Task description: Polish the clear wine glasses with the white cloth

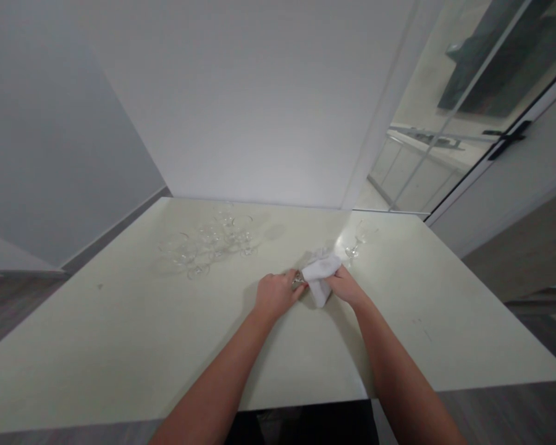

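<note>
Left hand and right hand are positioned close together above the middle of the pale table, with both forearms extending from the near edge. Components are listed below from left to right.

At far left, a grey wall meets the floor along a dark baseboard. On the left half of the table, a group of clear stemmed glasses stands clustered towards the far edge; outlines overlap, so the exact count cannot be told. A white panel rises behind the table's far edge.

The left hand is closed around a clear glass item, whose glinting part shows beside the fingers. The item is at the centre of the work area, between the 2 hands; its remaining portion is largely covered, so its full shape cannot be told. A white cloth lies over and against the item, with 1 fold hanging towards the near side. The right hand grasps the cloth from the right, its fingers partly hidden in the fabric.

Just beyond the right hand, 1 clear stemmed glass stands apart from the group. Further right are a glazed partition and, beside it, a black handle on a light frame
</note>
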`<state>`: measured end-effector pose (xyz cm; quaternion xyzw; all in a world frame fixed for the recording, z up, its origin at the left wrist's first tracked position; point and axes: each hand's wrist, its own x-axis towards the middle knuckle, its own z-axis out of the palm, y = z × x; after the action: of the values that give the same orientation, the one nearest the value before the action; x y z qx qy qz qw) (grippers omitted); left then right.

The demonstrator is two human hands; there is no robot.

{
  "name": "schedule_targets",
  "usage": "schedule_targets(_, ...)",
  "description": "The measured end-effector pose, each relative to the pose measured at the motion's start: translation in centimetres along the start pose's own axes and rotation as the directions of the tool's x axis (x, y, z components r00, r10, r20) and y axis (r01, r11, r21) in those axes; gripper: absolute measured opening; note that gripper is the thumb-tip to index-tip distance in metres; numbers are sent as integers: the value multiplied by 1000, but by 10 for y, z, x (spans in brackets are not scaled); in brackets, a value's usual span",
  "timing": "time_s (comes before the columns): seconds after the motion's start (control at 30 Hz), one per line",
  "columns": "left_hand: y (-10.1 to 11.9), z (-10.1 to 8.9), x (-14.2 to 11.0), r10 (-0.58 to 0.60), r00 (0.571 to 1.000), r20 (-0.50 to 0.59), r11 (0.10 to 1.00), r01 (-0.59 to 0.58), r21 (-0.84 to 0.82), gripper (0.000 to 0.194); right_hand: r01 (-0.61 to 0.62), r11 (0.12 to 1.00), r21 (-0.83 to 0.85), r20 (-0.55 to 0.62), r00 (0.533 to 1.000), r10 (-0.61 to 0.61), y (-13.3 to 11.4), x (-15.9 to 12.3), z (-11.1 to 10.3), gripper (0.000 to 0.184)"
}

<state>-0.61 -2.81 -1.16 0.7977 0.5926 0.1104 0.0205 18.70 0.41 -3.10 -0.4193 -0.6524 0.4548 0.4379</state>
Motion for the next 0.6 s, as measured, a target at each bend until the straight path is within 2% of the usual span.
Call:
schedule_targets(0.17,0,1,0,32,999,22,999,-32,-9,35,-145,989,40,3,989,145,0,-5,-4,29)
schedule_targets(0.23,1,0,-1,45,999,29,999,-45,-17,36,-177,981,76,42,984,174,-1,-6,-6,30)
schedule_targets(0.37,1,-2,-2,57,998,41,998,-56,-11,38,-167,979,114,117,981,153,-2,-8,-6,33)
schedule_targets(0.6,0,-1,0,28,999,43,999,-29,21,35,-133,991,15,80,988,131,-3,-5,1,32)
